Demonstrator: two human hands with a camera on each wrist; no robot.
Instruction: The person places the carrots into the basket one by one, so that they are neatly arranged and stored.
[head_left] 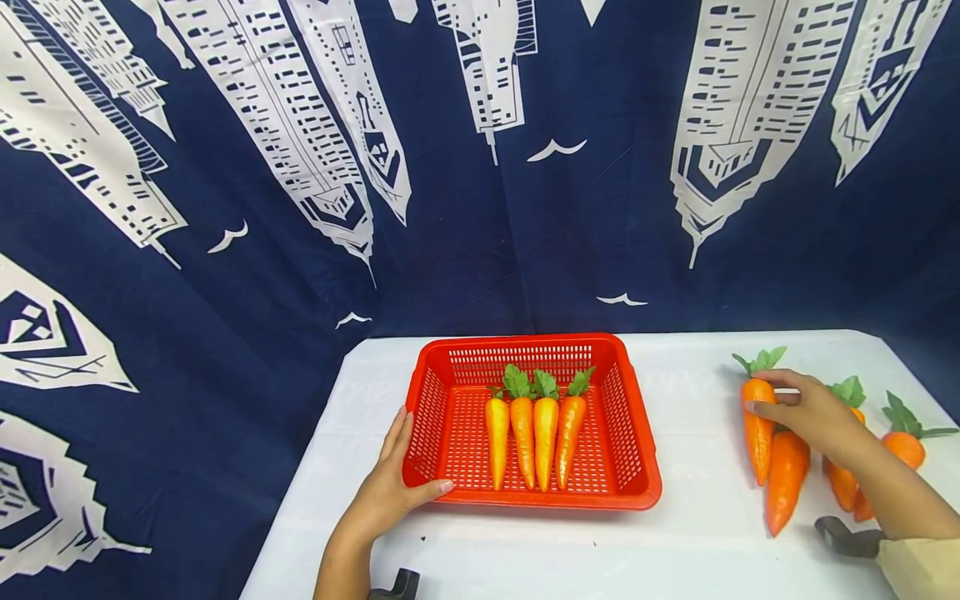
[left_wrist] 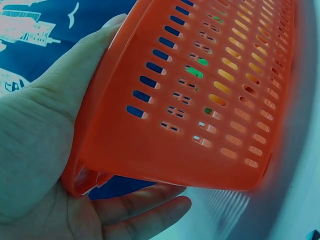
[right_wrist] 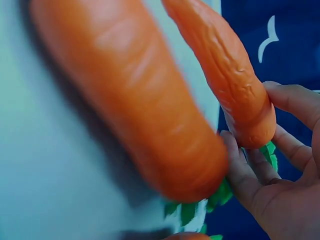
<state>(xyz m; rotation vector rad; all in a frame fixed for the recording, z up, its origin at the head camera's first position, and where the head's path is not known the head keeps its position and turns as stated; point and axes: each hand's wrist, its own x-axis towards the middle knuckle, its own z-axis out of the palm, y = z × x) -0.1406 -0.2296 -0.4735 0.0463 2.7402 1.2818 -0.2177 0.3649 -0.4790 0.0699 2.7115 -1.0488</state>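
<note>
Red basket (head_left: 547,498): one, rectangular, perforated walls and floor, standing on the white surface (head_left: 697,467) in front of the person.

Carrots in basket (head_left: 545,437): four, yellow-orange to orange, side by side near the middle, green leaves toward the back wall, tips toward the front.

Left hand (head_left: 393,487): set at the basket's front left corner, thumb along the front rim, fingers extended along the left side; grip spread, touching the basket without wrapping round it.

Right hand (head_left: 806,408): grip closed on one carrot, pinched between thumb and fingers near its leafy end.

Held carrot (head_left: 758,425): orange, right of the basket and well apart from it, leaves up, tip toward the person; whether it is lifted cannot be told.

Thick carrot (head_left: 787,479): one, orange, just right of the held one, partly covered by it.

Further carrots: two, at far right; one (head_left: 843,487) partly hidden by the forearm, the other (head_left: 906,448) beyond it, partly covered too.

Backdrop cloth (head_left: 525,250): dark blue, white buildings and birds, behind the surface.

Sleeve (head_left: 918,567): pale, on the right forearm.
</note>
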